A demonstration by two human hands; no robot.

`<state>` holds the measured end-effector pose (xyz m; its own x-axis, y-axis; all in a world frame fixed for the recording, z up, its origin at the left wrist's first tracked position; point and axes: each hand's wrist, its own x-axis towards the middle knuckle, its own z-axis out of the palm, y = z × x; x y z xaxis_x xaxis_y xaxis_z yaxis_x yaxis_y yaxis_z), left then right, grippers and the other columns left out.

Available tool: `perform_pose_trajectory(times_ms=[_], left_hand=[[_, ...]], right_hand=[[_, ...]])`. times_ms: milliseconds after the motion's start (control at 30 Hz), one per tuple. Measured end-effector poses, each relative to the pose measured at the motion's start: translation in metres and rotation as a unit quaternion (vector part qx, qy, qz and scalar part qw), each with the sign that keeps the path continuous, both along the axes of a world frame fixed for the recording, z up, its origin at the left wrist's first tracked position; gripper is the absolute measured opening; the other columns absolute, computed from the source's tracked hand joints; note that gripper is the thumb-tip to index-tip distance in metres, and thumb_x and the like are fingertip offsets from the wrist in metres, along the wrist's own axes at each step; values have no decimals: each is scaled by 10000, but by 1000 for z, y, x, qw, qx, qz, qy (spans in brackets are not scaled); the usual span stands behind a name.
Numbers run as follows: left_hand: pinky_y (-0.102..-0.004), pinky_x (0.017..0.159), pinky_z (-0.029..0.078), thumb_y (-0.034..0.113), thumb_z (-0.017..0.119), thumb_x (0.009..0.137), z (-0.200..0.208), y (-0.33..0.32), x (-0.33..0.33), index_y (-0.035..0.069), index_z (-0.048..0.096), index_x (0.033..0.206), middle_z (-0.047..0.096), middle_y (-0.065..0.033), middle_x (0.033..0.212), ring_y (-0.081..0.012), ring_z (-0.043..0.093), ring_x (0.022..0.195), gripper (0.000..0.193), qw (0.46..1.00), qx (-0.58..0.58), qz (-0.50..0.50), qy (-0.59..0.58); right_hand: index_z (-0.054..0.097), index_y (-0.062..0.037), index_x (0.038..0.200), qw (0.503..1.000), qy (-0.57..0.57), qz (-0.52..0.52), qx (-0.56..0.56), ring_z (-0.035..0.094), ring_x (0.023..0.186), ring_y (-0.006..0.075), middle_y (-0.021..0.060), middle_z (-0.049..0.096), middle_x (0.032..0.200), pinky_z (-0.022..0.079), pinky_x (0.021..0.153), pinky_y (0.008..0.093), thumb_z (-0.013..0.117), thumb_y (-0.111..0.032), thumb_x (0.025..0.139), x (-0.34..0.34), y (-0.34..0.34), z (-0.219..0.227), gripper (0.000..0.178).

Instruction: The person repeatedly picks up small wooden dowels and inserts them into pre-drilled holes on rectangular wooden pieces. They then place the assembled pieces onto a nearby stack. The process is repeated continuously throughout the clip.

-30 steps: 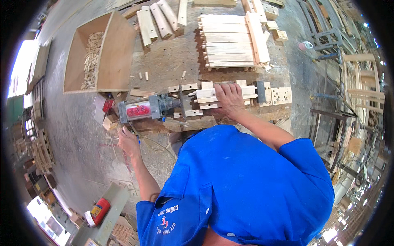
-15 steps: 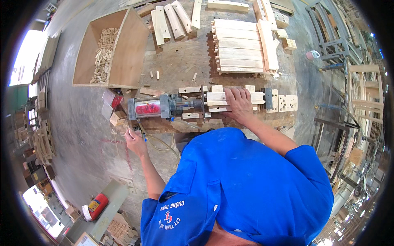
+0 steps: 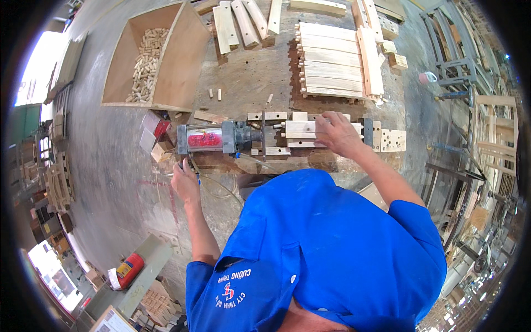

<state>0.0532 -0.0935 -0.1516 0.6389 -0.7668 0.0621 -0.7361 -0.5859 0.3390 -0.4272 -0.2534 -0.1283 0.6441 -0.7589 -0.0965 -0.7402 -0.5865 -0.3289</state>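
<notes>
A clamp press with a clear pneumatic cylinder (image 3: 204, 139) and a steel push plate (image 3: 264, 137) lies along the bench's near edge. In its jig rests a pale wooden slat (image 3: 301, 130), with dowel pegs sticking out of its left end. Between those pegs and the push plate there is a gap. My right hand (image 3: 338, 135) grips the slat near its right end, fingers curled over it, close to the dark end stop (image 3: 366, 131). Below the cylinder's left end, my left hand (image 3: 186, 181) is closed by the air hoses; what its fingers hold is hidden.
An open plywood box (image 3: 180, 66) of dowels (image 3: 148, 63) stands at the far left. A stack of pegged slats (image 3: 332, 61) lies behind the jig, and loose slats (image 3: 244, 22) lie farther back. A few single dowels (image 3: 219, 94) are scattered on the bench (image 3: 249, 72).
The push plate has drawn back left, away from the slat, opening a gap that shows the pegs. My right hand stays on the slat, its fingers slightly shifted. The whole view has shifted slightly.
</notes>
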Motion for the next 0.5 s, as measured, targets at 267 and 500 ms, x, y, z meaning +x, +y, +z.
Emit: perform_pose_trajectory(times_ms=[267, 500], left_hand=[[-577, 736, 543, 360, 633, 1094, -2, 5, 3, 8, 715, 1134, 750, -279, 891, -512, 719, 844, 364, 1000, -12, 11, -13], [-529, 814, 566, 368, 643, 1081, 42, 6, -10, -4, 720, 1190, 766, -226, 999, -442, 737, 939, 395, 997, 58, 7, -42]], right_hand=[[572, -38, 1384, 997, 16, 52, 46, 629, 1157, 396, 182, 617, 1230, 521, 1018, 499, 778, -273, 970, -1, -25, 12, 519], [582, -27, 1276, 995, 16, 89, 30, 633, 1116, 395, 190, 622, 1170, 524, 986, 495, 733, -266, 993, -4, -35, 12, 400]])
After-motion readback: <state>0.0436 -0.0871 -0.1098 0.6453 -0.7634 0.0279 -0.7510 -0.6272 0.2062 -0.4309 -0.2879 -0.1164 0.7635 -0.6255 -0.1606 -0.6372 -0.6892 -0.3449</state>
